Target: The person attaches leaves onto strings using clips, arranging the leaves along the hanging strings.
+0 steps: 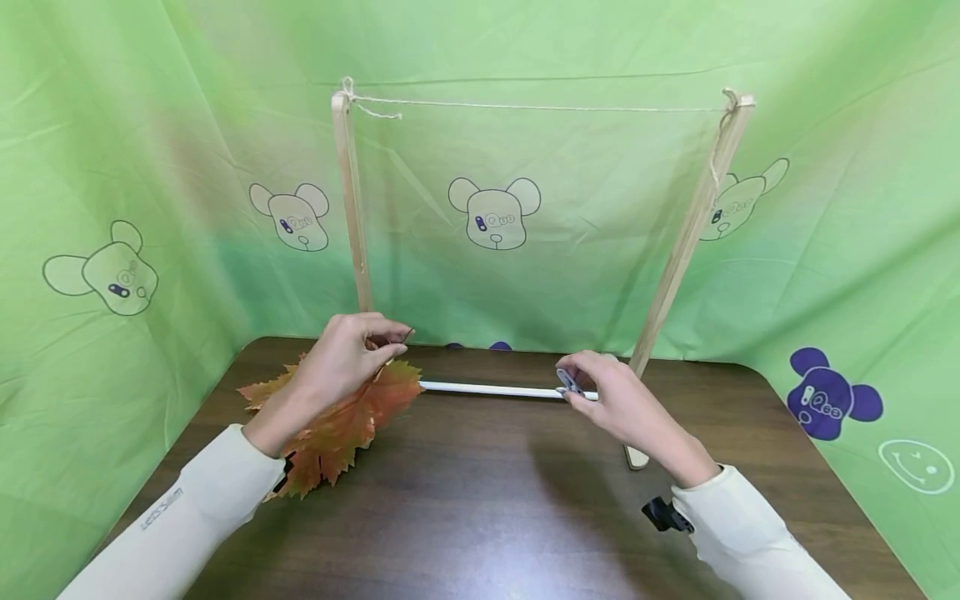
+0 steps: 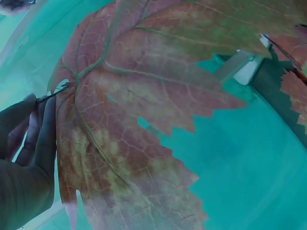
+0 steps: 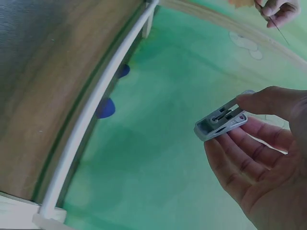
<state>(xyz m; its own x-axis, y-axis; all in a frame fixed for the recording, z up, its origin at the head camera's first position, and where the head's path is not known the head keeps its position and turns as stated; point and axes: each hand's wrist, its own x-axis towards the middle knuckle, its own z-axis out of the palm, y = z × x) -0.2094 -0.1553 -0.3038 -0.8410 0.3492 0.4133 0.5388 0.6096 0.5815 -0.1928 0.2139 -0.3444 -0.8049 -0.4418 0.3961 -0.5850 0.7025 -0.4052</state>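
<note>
My left hand (image 1: 337, 358) pinches the thin stem of a large orange-red and green maple leaf (image 2: 139, 91) between thumb and fingers. In the left wrist view the veined leaf spreads out beside the hand, its toothed edge toward the right. A grey clothespin (image 3: 220, 122) is pinched between the thumb and fingers of my right hand (image 1: 618, 396). In the head view that clothespin overlaps the right end of a white rod (image 1: 487, 389). The leaf covers the rod's left end there.
A wooden frame stands on the brown table (image 1: 465, 500), with a left post (image 1: 348, 192) and a right post (image 1: 690, 233). Between their tops runs a string (image 1: 540, 107). Another leaf (image 2: 293, 96) shows at the left wrist view's edge. Green cloth (image 1: 600, 50) surrounds the table.
</note>
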